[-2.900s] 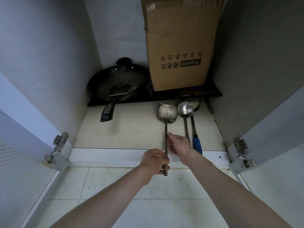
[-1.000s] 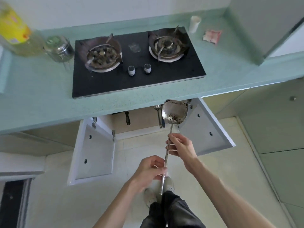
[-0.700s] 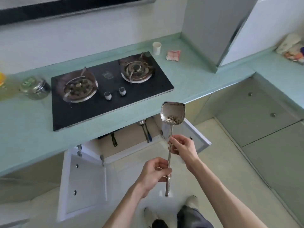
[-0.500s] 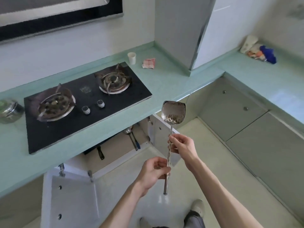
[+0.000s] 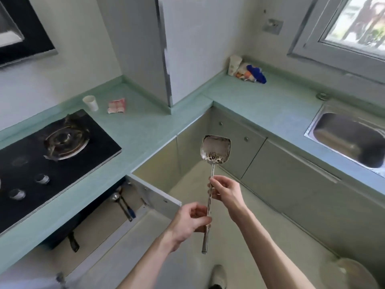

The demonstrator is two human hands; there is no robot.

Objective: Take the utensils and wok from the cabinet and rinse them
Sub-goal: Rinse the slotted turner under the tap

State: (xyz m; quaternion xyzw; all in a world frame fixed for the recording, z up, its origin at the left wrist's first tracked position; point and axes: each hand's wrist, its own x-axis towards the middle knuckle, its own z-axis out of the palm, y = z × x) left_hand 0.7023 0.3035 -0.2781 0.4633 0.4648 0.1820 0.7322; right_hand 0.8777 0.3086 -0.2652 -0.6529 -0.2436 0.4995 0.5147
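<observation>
I hold a steel spatula (image 5: 215, 150) upright in front of me, its speckled blade at the top. My left hand (image 5: 191, 221) grips the lower part of the long handle. My right hand (image 5: 226, 189) pinches the handle higher up, below the blade. In the open cabinet (image 5: 155, 198) under the counter lie a steel ladle (image 5: 116, 198) and a blue-handled utensil (image 5: 130, 211). The wok's black handle (image 5: 74, 244) pokes out of the cabinet's shadow; its bowl is hidden. A steel sink (image 5: 350, 138) sits in the counter at the right.
A black gas hob (image 5: 52, 147) fills the green counter (image 5: 150, 126) at the left, with a paper cup (image 5: 90, 102) and a pink wrapper (image 5: 116, 105) behind it. Packets (image 5: 249, 71) lie in the far corner under a window. A round lid-like object (image 5: 352, 274) shows at bottom right.
My view has risen from the cabinet floor and swung right, past the hob toward the sink. Both hands kept hold of the spatula and carried it up, blade uppermost.
</observation>
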